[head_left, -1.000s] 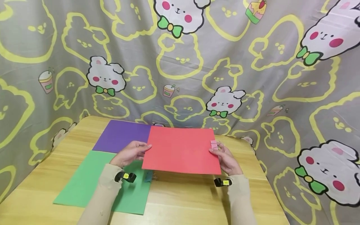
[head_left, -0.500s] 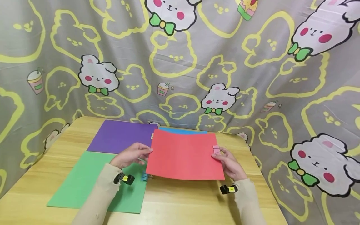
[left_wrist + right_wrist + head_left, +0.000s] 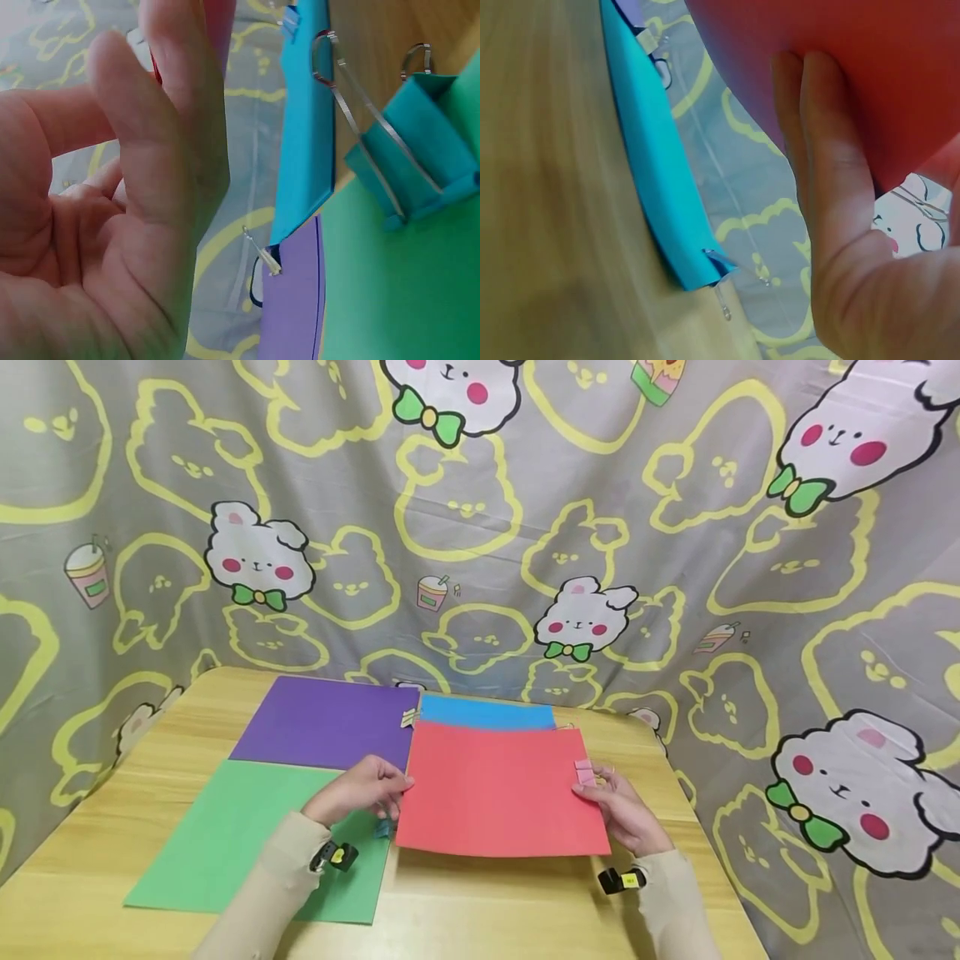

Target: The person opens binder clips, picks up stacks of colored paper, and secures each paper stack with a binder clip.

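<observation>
A stack of red paper (image 3: 498, 789) is held level above the table, its near edge bowed slightly downward. My left hand (image 3: 360, 792) pinches its left edge between thumb and fingers. At the right edge, my right hand (image 3: 632, 814) grips the paper, thumb on top, just below a pink binder clip (image 3: 584, 772). In the right wrist view, two fingers (image 3: 832, 127) lie straight along the red underside. Below my left hand, a teal binder clip (image 3: 420, 150) bites the edge of the green paper (image 3: 225, 835).
Purple paper (image 3: 326, 722) lies behind the green, with a pale yellow binder clip (image 3: 409, 718) at its right edge. Blue paper (image 3: 487, 710) lies at the back, partly hidden by the red; a clip (image 3: 718, 262) sits at its end. A patterned curtain (image 3: 480, 527) hangs behind the wooden table (image 3: 465, 910).
Both hands have brought the red paper nearer and slightly to the right, uncovering the blue paper and the yellow clip behind it. The red paper's bend has flattened somewhat since half a second ago.
</observation>
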`<action>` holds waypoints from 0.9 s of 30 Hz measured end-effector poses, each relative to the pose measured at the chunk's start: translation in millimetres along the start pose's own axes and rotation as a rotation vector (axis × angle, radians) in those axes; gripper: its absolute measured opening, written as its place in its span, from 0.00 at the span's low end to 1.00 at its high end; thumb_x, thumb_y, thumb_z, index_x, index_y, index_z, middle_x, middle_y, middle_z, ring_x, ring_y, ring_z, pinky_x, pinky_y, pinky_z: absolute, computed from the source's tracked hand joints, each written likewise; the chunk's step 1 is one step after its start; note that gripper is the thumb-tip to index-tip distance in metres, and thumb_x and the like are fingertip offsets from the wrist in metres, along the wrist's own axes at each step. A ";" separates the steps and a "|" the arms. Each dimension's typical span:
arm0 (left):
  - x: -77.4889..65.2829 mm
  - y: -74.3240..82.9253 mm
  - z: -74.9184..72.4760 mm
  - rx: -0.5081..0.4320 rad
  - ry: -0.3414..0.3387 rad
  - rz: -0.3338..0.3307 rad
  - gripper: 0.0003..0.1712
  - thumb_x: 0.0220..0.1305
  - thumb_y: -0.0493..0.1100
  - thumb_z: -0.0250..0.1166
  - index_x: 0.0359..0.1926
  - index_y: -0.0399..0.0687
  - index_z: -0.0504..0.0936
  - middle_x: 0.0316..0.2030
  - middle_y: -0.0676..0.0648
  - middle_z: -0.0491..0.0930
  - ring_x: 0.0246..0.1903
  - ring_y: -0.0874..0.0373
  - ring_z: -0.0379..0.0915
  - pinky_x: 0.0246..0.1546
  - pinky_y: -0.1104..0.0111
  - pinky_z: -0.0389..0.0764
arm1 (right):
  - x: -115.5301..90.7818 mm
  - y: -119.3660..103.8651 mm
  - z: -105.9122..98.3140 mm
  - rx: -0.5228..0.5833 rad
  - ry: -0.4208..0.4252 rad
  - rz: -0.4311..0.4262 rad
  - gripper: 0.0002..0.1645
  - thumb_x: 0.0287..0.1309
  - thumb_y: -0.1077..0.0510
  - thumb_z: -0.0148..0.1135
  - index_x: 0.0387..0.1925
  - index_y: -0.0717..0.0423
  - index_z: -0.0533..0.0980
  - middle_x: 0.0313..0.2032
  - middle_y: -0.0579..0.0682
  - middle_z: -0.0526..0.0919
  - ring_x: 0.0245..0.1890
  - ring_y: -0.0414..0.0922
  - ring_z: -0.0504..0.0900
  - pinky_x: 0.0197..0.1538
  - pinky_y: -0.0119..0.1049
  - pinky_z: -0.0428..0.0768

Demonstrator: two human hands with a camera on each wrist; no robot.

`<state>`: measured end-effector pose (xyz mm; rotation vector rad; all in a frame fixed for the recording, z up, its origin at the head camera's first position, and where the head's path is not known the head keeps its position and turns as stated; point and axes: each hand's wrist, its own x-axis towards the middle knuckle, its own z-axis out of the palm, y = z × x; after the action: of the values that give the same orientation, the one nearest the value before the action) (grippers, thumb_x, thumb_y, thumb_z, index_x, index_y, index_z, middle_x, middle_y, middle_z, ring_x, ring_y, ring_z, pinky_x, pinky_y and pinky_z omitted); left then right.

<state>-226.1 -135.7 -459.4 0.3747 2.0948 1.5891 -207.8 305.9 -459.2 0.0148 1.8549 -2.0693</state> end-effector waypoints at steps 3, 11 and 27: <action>-1.9 -0.6 5.6 0.063 0.005 0.013 0.21 0.77 0.44 0.60 0.28 0.34 0.83 0.19 0.51 0.80 0.18 0.63 0.75 0.19 0.75 0.75 | -2.3 5.7 -3.1 -0.012 0.000 0.002 0.29 0.73 0.66 0.57 0.66 0.56 0.54 0.43 0.43 0.88 0.41 0.39 0.90 0.47 0.38 0.90; -8.1 -2.4 19.5 0.229 0.046 0.023 0.25 0.76 0.43 0.61 0.21 0.36 0.83 0.13 0.52 0.74 0.12 0.64 0.64 0.17 0.73 0.66 | -10.0 17.3 -6.3 -0.042 0.005 0.043 0.33 0.72 0.64 0.59 0.68 0.58 0.52 0.41 0.43 0.89 0.40 0.41 0.91 0.46 0.41 0.90; -25.7 -5.0 43.1 0.391 0.051 0.048 0.30 0.73 0.42 0.63 0.10 0.42 0.73 0.07 0.57 0.65 0.12 0.65 0.50 0.17 0.73 0.49 | -23.6 38.9 -8.1 -0.082 -0.045 0.087 0.33 0.71 0.64 0.61 0.66 0.63 0.53 0.39 0.45 0.89 0.37 0.43 0.92 0.44 0.45 0.91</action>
<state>-181.2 -114.2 -467.9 0.5234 2.4529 1.2171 -177.1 316.9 -491.9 0.0274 1.8763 -1.9185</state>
